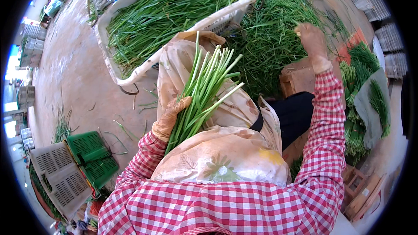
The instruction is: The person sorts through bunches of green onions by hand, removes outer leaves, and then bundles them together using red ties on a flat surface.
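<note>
My left hand [173, 112], in a tan glove, is closed around a bunch of garlic chives [204, 87]. The bunch slants across my lap, its pale cut ends pointing up and away. Out to the right, my right hand [312, 40] hovers by the far edge of a loose heap of green leaves [272, 35]. Its fingers are curled together, with a small yellowish bit showing at the tips; what they hold is too small to name. A stained, patterned apron [222, 148] covers my lap under the chives.
A white crate [146, 67] full of long chives stands ahead to the left. On the right, tied green bundles [355, 132] lie partly under a grey cloth [370, 109], beside a wooden stool [357, 187]. Green [92, 152] and grey plastic baskets [61, 174] sit at the left.
</note>
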{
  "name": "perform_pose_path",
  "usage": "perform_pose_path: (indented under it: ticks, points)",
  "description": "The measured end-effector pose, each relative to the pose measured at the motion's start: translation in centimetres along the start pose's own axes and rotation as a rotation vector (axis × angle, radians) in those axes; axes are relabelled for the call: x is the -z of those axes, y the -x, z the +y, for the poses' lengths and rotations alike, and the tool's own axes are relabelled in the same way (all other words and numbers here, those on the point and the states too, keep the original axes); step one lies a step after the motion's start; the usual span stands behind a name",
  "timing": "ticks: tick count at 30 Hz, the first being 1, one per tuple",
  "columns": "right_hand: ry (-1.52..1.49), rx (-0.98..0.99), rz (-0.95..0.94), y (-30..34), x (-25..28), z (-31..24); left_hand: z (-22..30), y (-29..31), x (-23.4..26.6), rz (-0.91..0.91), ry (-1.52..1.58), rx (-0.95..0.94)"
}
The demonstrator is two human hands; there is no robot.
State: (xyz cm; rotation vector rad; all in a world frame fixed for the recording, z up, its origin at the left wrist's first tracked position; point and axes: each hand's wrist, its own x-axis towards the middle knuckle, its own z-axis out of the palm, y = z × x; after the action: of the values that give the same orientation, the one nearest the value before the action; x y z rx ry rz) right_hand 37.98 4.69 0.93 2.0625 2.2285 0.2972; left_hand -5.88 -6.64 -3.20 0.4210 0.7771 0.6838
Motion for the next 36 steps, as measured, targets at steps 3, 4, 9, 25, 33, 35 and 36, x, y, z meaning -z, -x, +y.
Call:
perform_pose_path:
  ticks: [3, 4, 9, 25, 33, 35, 36]
  points:
    - [-0.227, -0.356, -0.022, 2.5, -2.0, -3.6, -0.5, -0.3, 2.1, 0.044, -0.043, -0.075]
    - [-0.598, -0.358, 0.067, 3.4, -1.6, -5.4, -0.7, -0.2, 2.8, 0.047, -0.06, -0.085]
    - [-1.651, -0.332, -0.086, 6.5, 2.5, -11.6, -1.1, 0.4, -0.5, 0.204, -0.058, -0.246]
    - [-1.258, -0.206, 0.4, 6.6, 6.3, -2.4, -1.8, 0.8, -1.8, 0.238, -0.31, -0.452]
    - [-0.732, 0.416, 0.351, 5.6, 7.5, -14.7, -3.0, 0.0, -0.8, 0.207, -0.362, -0.619]
    - [-0.669, 0.394, 0.335, 5.5, 7.1, -16.3, -2.4, 0.9, -2.0, 0.181, -0.319, -0.533]
    - [-0.636, 0.382, 0.328, 5.4, 6.9, -16.7, -2.1, 1.1, -3.3, 0.157, -0.262, -0.508]
